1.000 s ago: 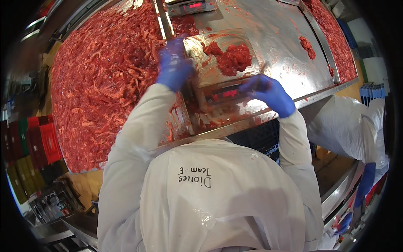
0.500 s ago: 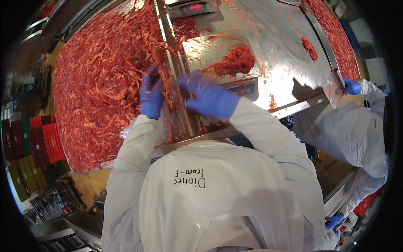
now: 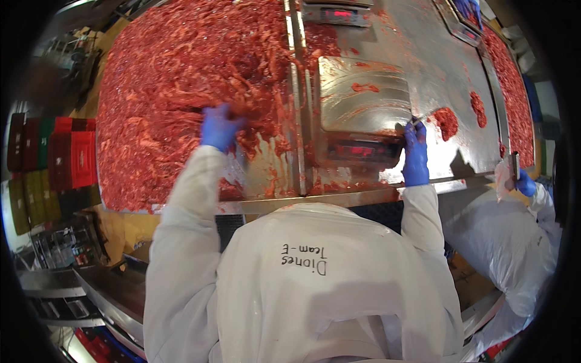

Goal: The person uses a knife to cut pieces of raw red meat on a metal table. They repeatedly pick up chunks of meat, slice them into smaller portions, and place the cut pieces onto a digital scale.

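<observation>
My left hand, in a blue glove, is over the broad heap of ground red meat at its near right part. Motion smears its fingers, so their grip is hidden. At the right edge of the scale my right hand, also gloved in blue, has its fingers pressed together around something thin that I cannot make out. The scale's steel pan carries smears and a small scrap of meat. Just right of these fingertips, a lump of ground meat lies on the steel table.
A steel divider separates the heap from the scale. Farther right lies a smaller meat strip. Two more scales, a far scale and a far-right scale, stand beyond. A co-worker's gloved hand is at the right edge.
The meat lump has gone from the scale pan to the table on its right. My right hand has moved right, from the divider to the scale's edge. The view has shifted.
</observation>
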Available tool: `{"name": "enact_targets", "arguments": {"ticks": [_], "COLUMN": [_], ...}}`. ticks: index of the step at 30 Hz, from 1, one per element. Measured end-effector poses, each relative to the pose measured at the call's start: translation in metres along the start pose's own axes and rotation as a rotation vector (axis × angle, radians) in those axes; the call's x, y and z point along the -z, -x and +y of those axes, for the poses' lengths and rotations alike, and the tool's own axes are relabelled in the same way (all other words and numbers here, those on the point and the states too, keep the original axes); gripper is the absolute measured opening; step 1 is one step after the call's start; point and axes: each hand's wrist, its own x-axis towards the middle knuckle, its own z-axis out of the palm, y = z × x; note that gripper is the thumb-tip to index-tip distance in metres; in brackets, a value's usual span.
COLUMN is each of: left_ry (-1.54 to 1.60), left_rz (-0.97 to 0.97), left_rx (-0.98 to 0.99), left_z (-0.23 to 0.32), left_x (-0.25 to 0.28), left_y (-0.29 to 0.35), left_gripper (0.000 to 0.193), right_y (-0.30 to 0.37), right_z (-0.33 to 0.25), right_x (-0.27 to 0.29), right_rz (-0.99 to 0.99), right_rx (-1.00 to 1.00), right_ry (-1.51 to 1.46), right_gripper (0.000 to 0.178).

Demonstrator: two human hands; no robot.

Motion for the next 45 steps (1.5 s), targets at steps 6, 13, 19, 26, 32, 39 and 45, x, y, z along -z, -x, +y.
{"name": "enact_targets", "arguments": {"ticks": [6,13,19,26,32,39,45], "left_ry": [-0.131,0.189,0.680,-0.364,-0.366,-0.187,0.259], "left_rz": [-0.140,-0.462,-0.793,0.175,-0.246,-0.378,-0.427], "left_rx": [-0.370,-0.472,-0.674,-0.389,-0.373,-0.540,-0.704], "left_z": [0.055,0.196,0.289,0.116,0.086,0.070,0.224], "left_x": [-0.060,0.018,-0.012,0.019,-0.046,-0.036,0.038], "left_y": [0.052,0.023,0.032,-0.146,-0.011,0.085,0.044], "left_gripper": [0.019,0.013,0.041,0.054,0.044,0.025,0.013], "right_y": [0.031,0.077,0.085,0.124,0.128,0.125,0.125], "right_z": [-0.002,0.020,0.035,0.054,0.055,0.053,0.051], "right_x": [0.011,0.011,0.016,-0.001,-0.007,-0.008,-0.007], "right_rz": [-0.011,0.061,-0.004,-0.124,-0.104,-0.133,-0.161], "right_rx": [0.134,0.188,0.241,0.191,0.332,0.353,0.308], "right_ry": [0.110,0.048,0.002,0.175,0.677,0.759,0.708], "right_gripper": [0.051,0.044,0.047,0.053,0.059,0.056,0.052]}}
